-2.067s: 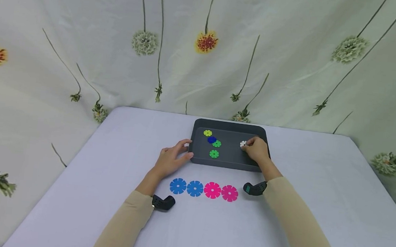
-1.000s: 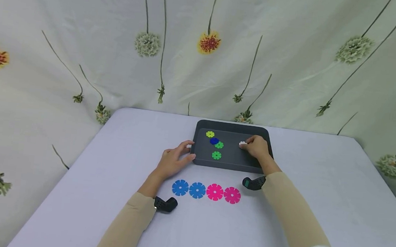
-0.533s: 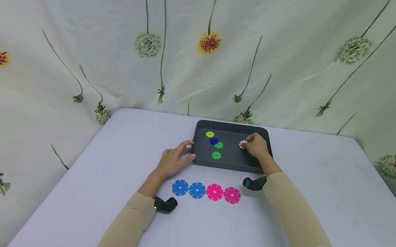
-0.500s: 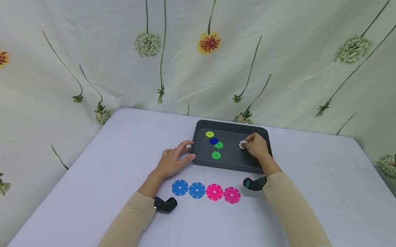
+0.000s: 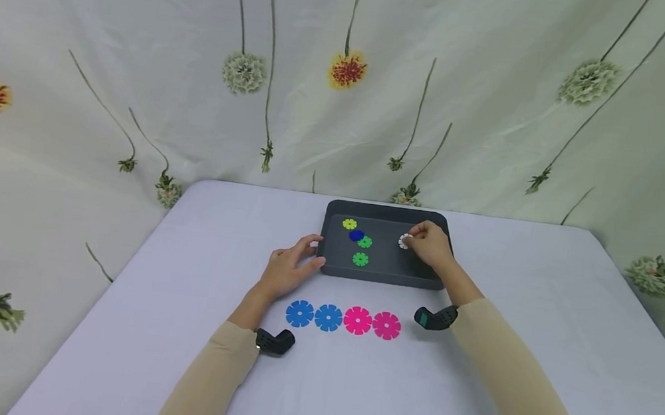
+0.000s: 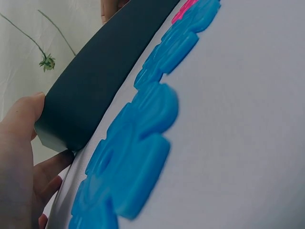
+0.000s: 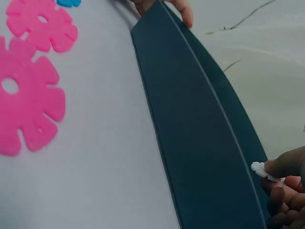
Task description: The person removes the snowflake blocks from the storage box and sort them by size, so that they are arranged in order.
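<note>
With thumb and fingertips my right hand [image 5: 431, 245] pinches a small white snowflake building disc [image 5: 404, 241], raised at the tray's rim level in the right wrist view [image 7: 262, 170]. This hand is over the right half of a dark grey tray [image 5: 382, 276]. My left hand [image 5: 288, 270] holds the tray's left edge, with one digit on the rim and others low at the corner in the left wrist view. Inside the tray lie a yellow disc [image 5: 349, 224], a dark blue disc [image 5: 356, 235] touching a green disc [image 5: 364, 242], and another green disc [image 5: 360, 259].
In front of the tray, a row of larger slotted discs lies on the white-covered table [image 5: 339, 388]: two blue discs [image 5: 300, 314] and two pink discs [image 5: 358, 320]. A flower-printed cloth [image 5: 293, 117] hangs behind the table.
My right hand has shifted slightly left over the tray, and the white disc has turned between its fingers. The left hand stays at the tray's edge. The head view has swung slightly.
</note>
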`<state>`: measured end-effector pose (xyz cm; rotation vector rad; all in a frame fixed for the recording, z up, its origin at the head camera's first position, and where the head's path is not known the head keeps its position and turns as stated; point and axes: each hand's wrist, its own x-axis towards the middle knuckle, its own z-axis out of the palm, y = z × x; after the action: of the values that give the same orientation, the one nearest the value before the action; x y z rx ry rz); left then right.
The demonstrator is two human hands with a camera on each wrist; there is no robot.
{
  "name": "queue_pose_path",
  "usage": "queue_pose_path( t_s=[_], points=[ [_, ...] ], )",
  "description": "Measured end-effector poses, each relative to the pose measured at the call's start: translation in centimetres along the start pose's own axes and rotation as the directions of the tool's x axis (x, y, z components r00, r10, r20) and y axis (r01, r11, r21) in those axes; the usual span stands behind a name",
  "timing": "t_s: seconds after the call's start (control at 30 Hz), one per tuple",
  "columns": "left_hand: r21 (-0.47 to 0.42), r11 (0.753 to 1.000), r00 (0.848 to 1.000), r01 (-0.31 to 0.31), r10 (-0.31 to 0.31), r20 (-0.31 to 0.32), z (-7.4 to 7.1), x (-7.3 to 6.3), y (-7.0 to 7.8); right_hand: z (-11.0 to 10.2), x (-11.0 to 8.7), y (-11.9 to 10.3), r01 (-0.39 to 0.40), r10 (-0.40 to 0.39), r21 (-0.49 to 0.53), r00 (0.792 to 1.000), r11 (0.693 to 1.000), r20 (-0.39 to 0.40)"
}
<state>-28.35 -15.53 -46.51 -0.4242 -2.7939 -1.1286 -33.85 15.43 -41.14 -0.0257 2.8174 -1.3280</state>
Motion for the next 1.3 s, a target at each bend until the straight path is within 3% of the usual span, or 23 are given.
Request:
queue_pose_path(
  t_s=[0.27, 0.5, 0.9, 1.3],
  points=[
    [0.013, 1.0, 1.0, 0.004, -0.004, 0.004, -0.1, 0.0, 0.1, -0.4, -1.6, -1.0, 0.043, -0.044, 0.122, 0.999, 0.992, 0.003],
    [0.005, 1.0, 1.0, -0.005, 0.005, 0.002, -0.1, 0.0, 0.0, -0.6, -3.3, -1.5, 0.085, -0.092, 0.272, 0.996, 0.959, 0.012],
    [-0.004, 1.0, 1.0, -0.005, 0.005, 0.01, 0.0, 0.1, -0.1, -0.9, -6.9, -2.2, 0.091, -0.117, 0.325, 0.991, 0.941, 0.06],
    [0.0, 1.0, 1.0, -0.004, 0.004, -0.002, 0.0, 0.0, 0.0, -1.1, -9.7, -1.5, 0.105, -0.15, 0.348, 0.983, 0.932, 0.106]
  ],
)
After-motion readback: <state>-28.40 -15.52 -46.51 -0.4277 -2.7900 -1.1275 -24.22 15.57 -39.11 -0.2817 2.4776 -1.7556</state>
